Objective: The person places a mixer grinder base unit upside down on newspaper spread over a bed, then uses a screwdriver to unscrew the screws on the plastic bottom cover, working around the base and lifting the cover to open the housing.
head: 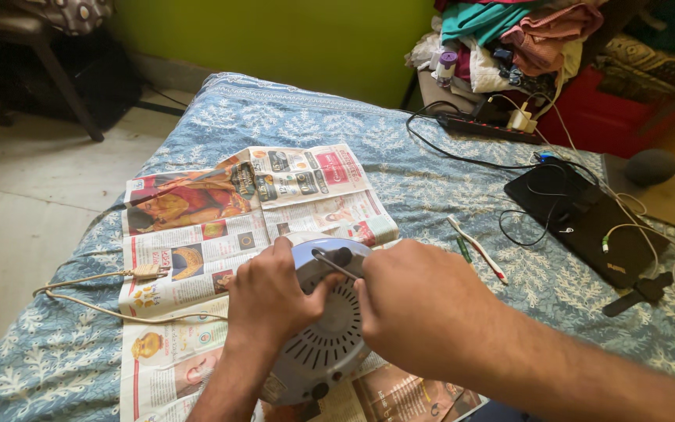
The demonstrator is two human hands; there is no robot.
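Fingers (318, 291) of two hands, one appliance (326, 344), one screwdriver (334, 265)

Bedroom: bed (291, 125) (piled clothes (509, 39))

single head-worn view, aimed down and forward across a bed (291, 117), hands (275, 297) and round appliance (326, 344) framed close at bottom centre, green wall (275, 39) and clothes pile (509, 39) seen far behind

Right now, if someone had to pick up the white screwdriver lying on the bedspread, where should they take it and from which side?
Take the white screwdriver around the middle of its slim handle, coming straight down from above. It lies flat and diagonal on the bedspread, clear of the black case, with open cloth along both long sides.
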